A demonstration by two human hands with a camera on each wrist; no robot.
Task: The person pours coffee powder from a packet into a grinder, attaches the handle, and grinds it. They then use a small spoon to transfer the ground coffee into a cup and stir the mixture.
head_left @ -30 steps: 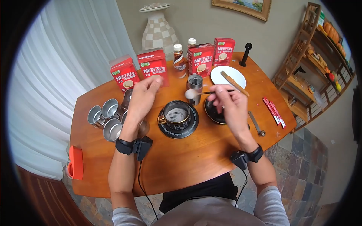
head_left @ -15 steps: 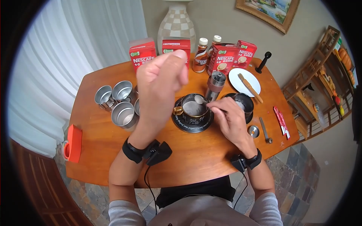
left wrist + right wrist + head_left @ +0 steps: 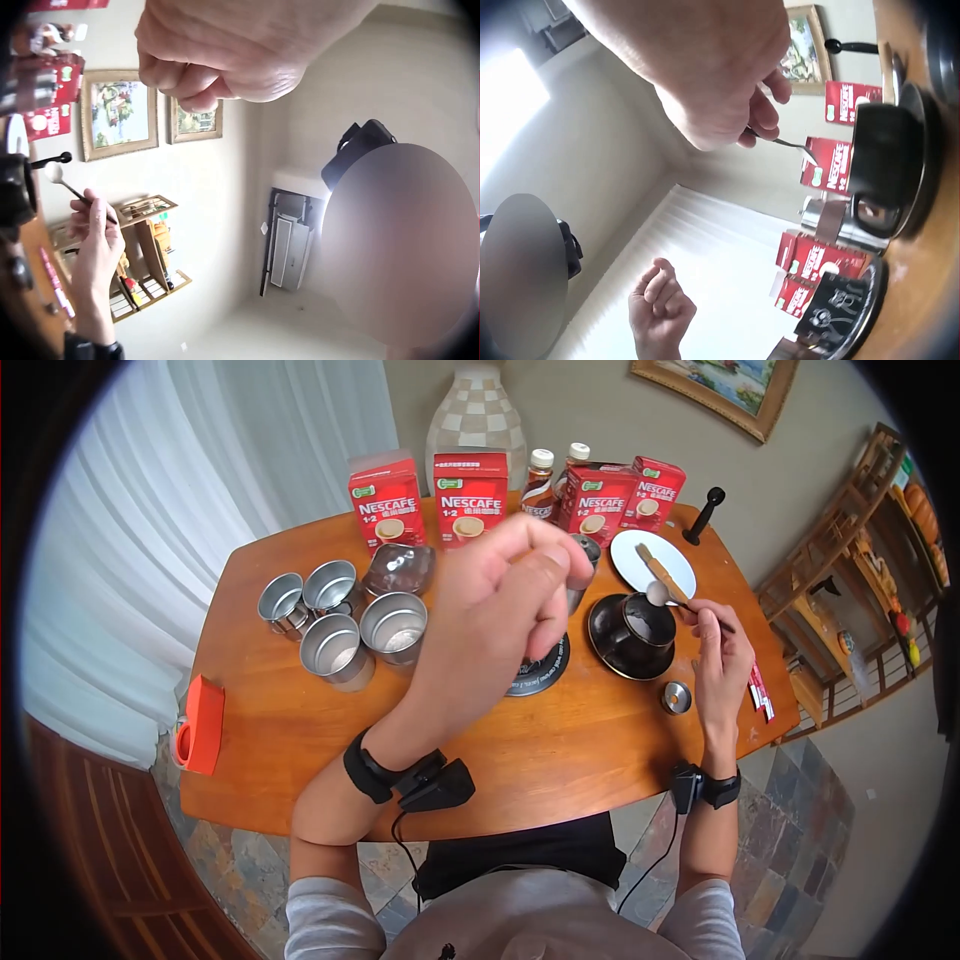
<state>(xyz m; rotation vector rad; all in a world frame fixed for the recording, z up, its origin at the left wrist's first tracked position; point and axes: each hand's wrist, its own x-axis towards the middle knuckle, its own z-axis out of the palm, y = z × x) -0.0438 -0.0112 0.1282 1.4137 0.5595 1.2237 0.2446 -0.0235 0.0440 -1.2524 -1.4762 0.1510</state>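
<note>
My right hand (image 3: 722,655) pinches a spoon (image 3: 657,594) by its dark handle, with the pale bowl beside the rim of a black cup (image 3: 650,622). That cup stands on a black saucer (image 3: 615,650). Raised over the middle of the table, my left hand (image 3: 500,600) has its fingers curled, and nothing shows in them. It mostly hides a second cup in the head view. In the right wrist view, this patterned black cup (image 3: 836,309) stands on its own saucer, which has white lettering.
Several metal cups (image 3: 333,645) stand at the left. A metal grinder (image 3: 838,219) is between the black cups. Red Nescafe boxes (image 3: 470,505) and bottles (image 3: 539,485) line the back. A brush (image 3: 660,575) lies on a white plate (image 3: 622,565). A small metal ring (image 3: 676,697) sits near the right hand.
The spoon has gone from over the patterned cup rightward to the other black cup. My left hand has risen toward the head camera and shifted right, across the patterned cup in that view.
</note>
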